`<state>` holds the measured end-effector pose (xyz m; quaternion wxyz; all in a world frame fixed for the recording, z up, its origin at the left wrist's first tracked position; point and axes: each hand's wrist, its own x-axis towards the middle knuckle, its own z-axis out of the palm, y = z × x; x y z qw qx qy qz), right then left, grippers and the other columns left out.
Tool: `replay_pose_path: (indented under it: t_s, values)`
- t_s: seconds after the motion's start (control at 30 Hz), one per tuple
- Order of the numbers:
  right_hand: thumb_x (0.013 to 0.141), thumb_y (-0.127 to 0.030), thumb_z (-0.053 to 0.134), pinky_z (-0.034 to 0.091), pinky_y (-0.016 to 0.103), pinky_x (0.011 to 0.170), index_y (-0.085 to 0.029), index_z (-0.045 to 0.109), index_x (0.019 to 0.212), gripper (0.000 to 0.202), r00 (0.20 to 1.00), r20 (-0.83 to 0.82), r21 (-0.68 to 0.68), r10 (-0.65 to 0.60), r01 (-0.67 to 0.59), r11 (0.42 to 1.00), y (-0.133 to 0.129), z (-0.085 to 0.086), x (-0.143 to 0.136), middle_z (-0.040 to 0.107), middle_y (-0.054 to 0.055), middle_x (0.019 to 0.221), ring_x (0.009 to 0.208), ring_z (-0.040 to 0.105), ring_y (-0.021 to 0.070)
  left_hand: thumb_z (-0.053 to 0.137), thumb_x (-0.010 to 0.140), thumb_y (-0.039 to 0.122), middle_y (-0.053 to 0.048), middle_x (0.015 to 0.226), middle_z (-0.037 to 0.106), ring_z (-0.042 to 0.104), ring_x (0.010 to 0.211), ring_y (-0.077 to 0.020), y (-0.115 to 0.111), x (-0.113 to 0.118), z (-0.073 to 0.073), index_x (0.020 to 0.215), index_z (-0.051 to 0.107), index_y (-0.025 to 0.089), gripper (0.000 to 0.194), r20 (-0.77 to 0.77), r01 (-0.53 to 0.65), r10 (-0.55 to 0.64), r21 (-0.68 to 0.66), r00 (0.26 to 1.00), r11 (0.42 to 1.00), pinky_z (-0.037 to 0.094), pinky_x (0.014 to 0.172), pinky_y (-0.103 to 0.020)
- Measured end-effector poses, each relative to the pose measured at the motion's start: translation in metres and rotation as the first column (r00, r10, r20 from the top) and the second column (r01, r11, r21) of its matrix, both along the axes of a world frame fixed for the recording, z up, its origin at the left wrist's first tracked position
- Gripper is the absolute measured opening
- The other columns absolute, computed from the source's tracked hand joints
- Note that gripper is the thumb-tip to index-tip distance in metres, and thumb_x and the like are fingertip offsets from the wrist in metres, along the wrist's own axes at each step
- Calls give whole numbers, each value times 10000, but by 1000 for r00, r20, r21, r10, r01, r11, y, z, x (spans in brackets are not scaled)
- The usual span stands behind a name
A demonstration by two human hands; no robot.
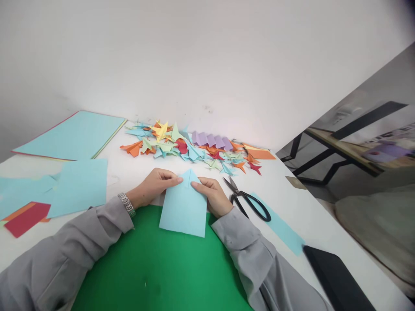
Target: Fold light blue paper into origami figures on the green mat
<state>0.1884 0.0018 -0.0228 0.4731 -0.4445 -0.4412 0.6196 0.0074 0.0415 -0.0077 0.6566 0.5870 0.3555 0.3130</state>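
A light blue paper (pixel 183 210) with its top corners folded to a point is held up between my two hands, over the near edge of a green surface. My left hand (pixel 156 185) pinches its upper left edge, thumb on the front. On the upper right edge, my right hand (pixel 214 193) grips it the same way, thumb near the centre crease. Black-handled scissors (pixel 241 194) lie partly open on the table, just right of my right hand. Behind my hands sits a pile of folded paper pieces (pixel 194 151) in several colours.
Large coloured sheets (pixel 74 134) are stacked at the back left. Nearer lie blue sheets (pixel 84 185) and a red folded paper (pixel 27 219). A blue strip (pixel 280 224) and a black flat object (pixel 337 276) are on the right. The wall rises behind the table.
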Motion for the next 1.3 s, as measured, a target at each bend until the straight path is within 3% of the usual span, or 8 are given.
replay_pose_path:
  t_s: [0.13,0.63,0.87,1.1,1.3]
  values:
    - [628,-405,720,317,200,419,-151,615,625,275,999,48,19,10,-11,1000,-1,0,-1,565,-36,518,432,447,70,696,637,396,12,558,541,462,495,-84,0,-1,-1,647,621,112,293,-26,45,-45,9,999,999,354,466,-211]
    - [619,-429,722,355,211,414,-158,603,629,296,991,131,48,23,-29,998,-1,-4,-1,579,-26,541,445,474,86,677,634,377,68,477,351,316,440,-45,2,-1,-4,494,438,136,367,-84,72,-62,123,995,990,235,412,-189]
    - [629,-420,719,343,204,404,-147,618,641,291,988,142,41,56,-62,997,-1,-5,-1,574,-26,529,434,469,80,671,625,404,45,488,435,379,447,-67,1,-2,-3,536,521,131,325,-108,71,-59,109,992,991,271,406,-198]
    - [596,-356,756,363,199,417,-164,604,599,245,997,69,80,-38,33,996,-1,-3,-3,591,-36,526,435,481,75,671,647,394,51,492,437,363,444,-52,1,-1,-1,551,528,122,322,-68,92,-87,84,994,992,270,407,-183]
    - [587,-390,753,390,212,421,-157,624,597,266,996,74,55,-53,49,997,-1,-5,-3,605,-15,536,444,498,89,674,638,407,44,518,453,370,457,-55,1,-2,-1,567,538,119,326,-76,89,-83,77,994,993,276,419,-188]
